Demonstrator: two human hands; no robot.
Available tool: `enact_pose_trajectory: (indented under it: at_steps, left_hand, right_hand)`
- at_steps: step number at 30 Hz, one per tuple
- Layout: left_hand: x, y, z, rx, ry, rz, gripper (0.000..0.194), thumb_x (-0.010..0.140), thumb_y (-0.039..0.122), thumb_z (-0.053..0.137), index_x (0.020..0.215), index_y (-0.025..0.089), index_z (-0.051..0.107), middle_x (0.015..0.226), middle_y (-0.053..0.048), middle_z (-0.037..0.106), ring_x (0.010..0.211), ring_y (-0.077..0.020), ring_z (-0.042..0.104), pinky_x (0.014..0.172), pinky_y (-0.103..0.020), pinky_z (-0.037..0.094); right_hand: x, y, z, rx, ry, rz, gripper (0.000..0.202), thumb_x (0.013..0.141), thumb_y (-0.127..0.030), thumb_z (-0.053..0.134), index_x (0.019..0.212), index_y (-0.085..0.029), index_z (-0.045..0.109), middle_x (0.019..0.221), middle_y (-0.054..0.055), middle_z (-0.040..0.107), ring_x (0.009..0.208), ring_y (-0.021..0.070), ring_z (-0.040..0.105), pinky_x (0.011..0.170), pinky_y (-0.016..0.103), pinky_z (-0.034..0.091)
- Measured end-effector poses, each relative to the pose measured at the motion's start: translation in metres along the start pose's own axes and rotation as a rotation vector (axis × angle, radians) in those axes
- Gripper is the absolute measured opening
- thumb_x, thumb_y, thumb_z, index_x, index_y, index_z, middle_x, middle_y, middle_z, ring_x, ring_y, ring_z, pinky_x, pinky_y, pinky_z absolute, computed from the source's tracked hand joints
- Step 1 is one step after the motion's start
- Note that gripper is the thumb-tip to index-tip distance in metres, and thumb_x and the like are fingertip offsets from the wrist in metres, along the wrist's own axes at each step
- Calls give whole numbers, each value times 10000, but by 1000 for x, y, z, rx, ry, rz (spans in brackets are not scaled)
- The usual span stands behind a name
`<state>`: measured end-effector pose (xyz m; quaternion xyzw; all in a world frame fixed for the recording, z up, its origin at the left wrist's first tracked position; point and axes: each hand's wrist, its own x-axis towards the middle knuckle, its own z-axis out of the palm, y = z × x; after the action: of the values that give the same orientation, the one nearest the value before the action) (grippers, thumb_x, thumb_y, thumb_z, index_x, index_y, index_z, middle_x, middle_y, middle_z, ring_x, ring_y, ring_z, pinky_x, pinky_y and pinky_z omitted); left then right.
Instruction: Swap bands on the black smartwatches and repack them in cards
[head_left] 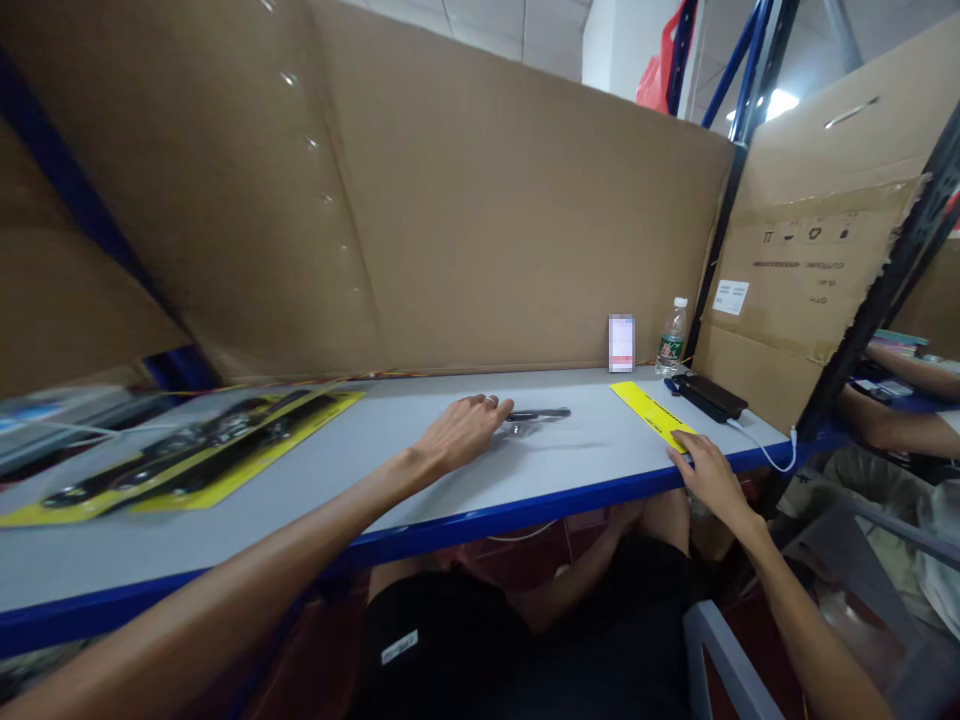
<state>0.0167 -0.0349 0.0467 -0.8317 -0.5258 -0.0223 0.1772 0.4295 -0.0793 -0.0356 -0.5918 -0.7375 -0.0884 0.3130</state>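
Observation:
My left hand is over the middle of the table, its fingers closed on one end of a slim dark object. A clear, shiny piece shows beneath that object; its exact kind cannot be made out. To the right, my right hand has its thumb and fingers at the near end of a long yellow card with black print. The card lies flat on the table, and the fingers pinch its near corner. At left, several yellow cards bearing dark, shiny items lie overlapping, blurred.
The pale table has a blue front edge. Cardboard panels rise behind it and at right. A phone, water bottle and black case with a white cable stand at the back right. Another person's arm shows far right.

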Motion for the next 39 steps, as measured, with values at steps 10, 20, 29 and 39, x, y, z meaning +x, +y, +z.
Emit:
enact_pose_trajectory:
  at_steps: [10,20,29,39]
  left_hand:
    - [-29,19,3,-36,51,-24,509,839,-18,452,1304,83,633,1051,-162,705,1067,-292,622,972,-413,465]
    - [-25,26,2,-109,18,-78,323,907,54,462,1173,102,640,1169,-184,648,1100,-286,604,895,-374,494]
    - [-29,23,29,-150,68,-89,582,842,29,491,1420,92,508,1251,-188,627,1182,-320,538,995,-429,440]
    - [-28,28,17,-363,56,-238,518,878,232,569,1389,156,602,1134,-153,616,1122,-313,586,934,-402,484]
  right_hand:
    - [-23,19,-13,223,33,-143,640,789,-132,497,1412,-197,627,1425,120,639,1371,291,546,1195,514,416]
    - [-18,-7,-9,44,14,-139,603,855,-186,543,1453,-142,602,1474,170,597,1430,340,481,1215,577,374]
    - [56,-151,21,7,-21,-390,519,1008,-324,588,1505,-183,550,1526,173,539,1404,357,462,1156,553,410]
    - [52,-136,25,-4,-86,-404,315,1015,-121,496,1167,-231,749,1210,109,707,1149,271,587,958,400,538]
